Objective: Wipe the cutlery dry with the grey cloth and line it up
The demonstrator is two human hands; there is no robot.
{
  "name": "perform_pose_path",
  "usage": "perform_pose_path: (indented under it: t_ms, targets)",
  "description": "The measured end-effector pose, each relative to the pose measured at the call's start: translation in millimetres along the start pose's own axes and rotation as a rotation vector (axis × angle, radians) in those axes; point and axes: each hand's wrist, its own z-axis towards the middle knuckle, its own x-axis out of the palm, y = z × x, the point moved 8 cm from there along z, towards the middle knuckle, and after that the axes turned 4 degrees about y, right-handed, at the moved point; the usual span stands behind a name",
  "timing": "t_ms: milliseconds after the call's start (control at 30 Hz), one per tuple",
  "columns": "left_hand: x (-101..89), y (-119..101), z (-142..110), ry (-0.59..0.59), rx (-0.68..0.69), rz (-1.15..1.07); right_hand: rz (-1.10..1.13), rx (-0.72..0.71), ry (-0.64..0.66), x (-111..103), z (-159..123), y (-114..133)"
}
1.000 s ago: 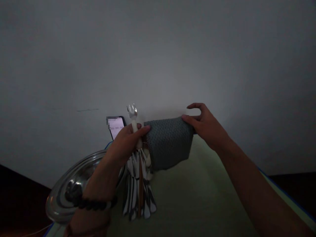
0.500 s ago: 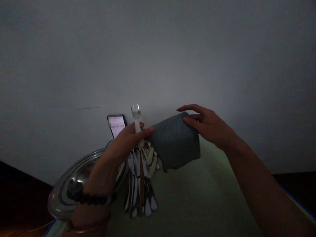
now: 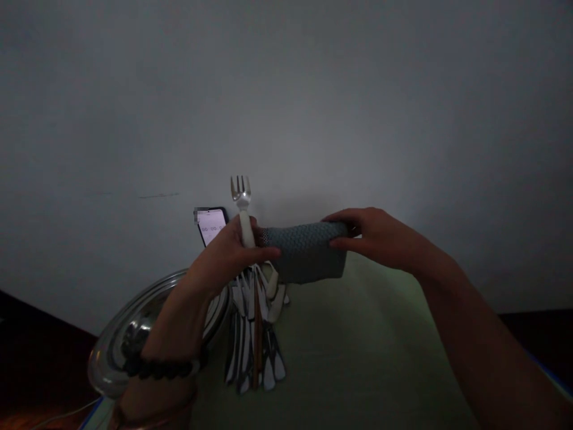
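My left hand (image 3: 224, 260) grips a white-handled fork (image 3: 242, 203) held upright, tines up, and also pinches the left end of a grey textured cloth (image 3: 307, 254). My right hand (image 3: 376, 239) is closed on the cloth's right end, so the cloth is stretched level between both hands above the table. A dark bead bracelet (image 3: 156, 367) sits on my left wrist. Below the hands lies a fan of several pieces of cutlery (image 3: 255, 346) with white and dark handles.
A shiny metal tray (image 3: 120, 346) lies at the table's left edge. A lit phone (image 3: 211, 226) leans against the grey wall behind the fork. The pale table top (image 3: 358, 358) stretches to the right; its edges drop into dark floor.
The fork has risen a little in my left hand. My right hand has closed over the cloth and pulled it flatter and more level; before it hung down loosely.
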Motion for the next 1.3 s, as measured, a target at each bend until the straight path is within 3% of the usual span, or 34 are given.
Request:
perform_pose_path:
  t_ms: [133, 233, 333, 433, 500, 533, 633, 700, 733, 800, 933, 1067, 1200, 1300]
  targets:
    - [6.0, 1, 0, 0.004, -0.059, 0.124, -0.109, 0.018, 0.016, -1, 3, -1]
    - [16.2, 9, 0, 0.06, -0.143, 0.183, -0.041, 0.192, -0.05, -9, 5, -28]
    - [25.7, 19, -3, 0.132, -0.224, 0.183, 0.048, 0.291, -0.418, -42, -5, -51]
    - [36.2, 20, -6, 0.252, -0.238, 0.142, 0.139, 0.145, -0.867, -73, -28, -42]
    - [41.2, 14, -8, 0.325, -0.201, 0.144, 0.155, 0.018, -0.932, -76, -34, -22]
    - [42.6, 10, -8, 0.348, -0.177, 0.15, 0.149, -0.026, -0.821, -69, -28, -11]
    - [42.8, 0, -10, 0.37, -0.14, 0.187, 0.183, -0.177, -0.107, -11, -1, 26]
    - [39.7, -5, -12, 0.338, -0.135, 0.219, 0.173, -0.232, 0.079, 11, 0, 37]
    - [38.5, -8, -13, 0.323, -0.126, 0.223, 0.159, -0.258, 0.074, 14, 1, 40]
    - [38.6, -17, -16, 0.318, -0.09, 0.197, 0.13, -0.295, -0.064, 7, 0, 41]
    - [46.8, -28, -25, 0.406, -0.07, 0.116, 0.1, -0.264, -0.223, 1, -1, 36]
    - [48.2, -35, -31, 0.417, -0.016, 0.178, 0.194, -0.156, -0.064, 16, 2, 33]
    - [50.8, -46, -35, 0.415, 0.105, 0.323, 0.22, -0.17, 0.149, 28, 1, 38]
    - [51.5, -43, -35, 0.4, 0.086, 0.332, 0.237, -0.174, 0.227, 30, -1, 38]
